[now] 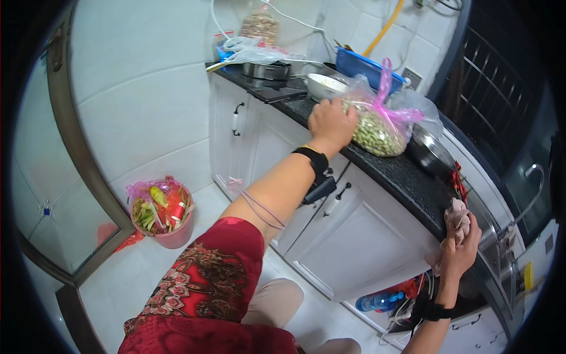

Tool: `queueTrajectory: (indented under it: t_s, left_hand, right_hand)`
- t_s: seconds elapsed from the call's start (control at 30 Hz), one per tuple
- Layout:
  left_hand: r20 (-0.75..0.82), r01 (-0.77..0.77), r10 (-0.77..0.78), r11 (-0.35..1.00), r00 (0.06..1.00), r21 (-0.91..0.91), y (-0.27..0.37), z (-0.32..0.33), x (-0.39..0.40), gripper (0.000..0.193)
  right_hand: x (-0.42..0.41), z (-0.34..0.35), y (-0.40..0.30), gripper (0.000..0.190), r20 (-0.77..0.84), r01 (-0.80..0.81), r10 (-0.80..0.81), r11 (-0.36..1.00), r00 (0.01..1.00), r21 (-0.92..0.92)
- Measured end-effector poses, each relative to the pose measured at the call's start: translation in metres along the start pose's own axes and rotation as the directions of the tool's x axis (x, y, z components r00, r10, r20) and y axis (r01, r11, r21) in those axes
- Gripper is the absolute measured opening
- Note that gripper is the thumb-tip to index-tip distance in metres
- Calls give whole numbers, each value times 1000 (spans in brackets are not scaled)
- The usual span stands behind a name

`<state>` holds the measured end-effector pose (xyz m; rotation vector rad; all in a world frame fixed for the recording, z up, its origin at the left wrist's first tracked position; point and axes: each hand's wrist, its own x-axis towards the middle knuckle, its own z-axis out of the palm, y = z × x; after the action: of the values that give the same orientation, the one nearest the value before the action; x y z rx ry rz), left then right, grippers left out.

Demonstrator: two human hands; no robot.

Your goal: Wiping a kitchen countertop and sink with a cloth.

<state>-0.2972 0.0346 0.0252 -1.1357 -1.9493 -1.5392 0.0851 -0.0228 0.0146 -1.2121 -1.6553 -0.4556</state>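
My left hand (332, 123) reaches onto the black stone countertop (393, 175) and touches the near left side of a clear plastic bag of green beans or peas (379, 135). Pink handles are tied at the bag's top. Whether the fingers grip the bag is hard to tell. Farther right, my right hand (460, 248) holds a crumpled pinkish cloth (457, 221) at the counter's front edge, beside the sink. Behind the bag stand a white bowl (326, 86) and a blue plastic basket (367, 68). A dark metal bowl or pan (431, 150) is right of the bag.
Red chili peppers (458, 181) lie near the sink. A dark flat panel (276, 92) and a round metal container (266, 71) occupy the counter's left end. White cabinets are below. A pink waste bucket (177, 236) stands on the floor at left, near the door frame (88, 155).
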Motion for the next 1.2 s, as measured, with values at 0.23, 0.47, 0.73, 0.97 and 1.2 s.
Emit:
queueTrajectory:
  t_s: [0.23,0.47,0.73,0.97,1.2]
  left_hand:
    - [44,16,-17,999,999,41,2,-3,2,43]
    - [27,19,-20,999,999,33,1,1,1,46]
    - [42,34,-36,998,998,56,4,-1,1,47]
    - [81,40,-45,998,996,56,5,0,4,48]
    - [61,8,-13,997,998,80,-5,-5,7,47]
  right_hand:
    - [1,-49,92,44,-77,-72,65,993,995,-96]
    - [7,-96,183,48,-152,-296,264,921,952,-253]
    - [6,-44,73,46,-132,-186,163,964,978,-191]
    - [6,-12,1,44,-54,15,-19,998,998,-65]
    - [5,-48,75,46,-70,-151,144,983,987,-105]
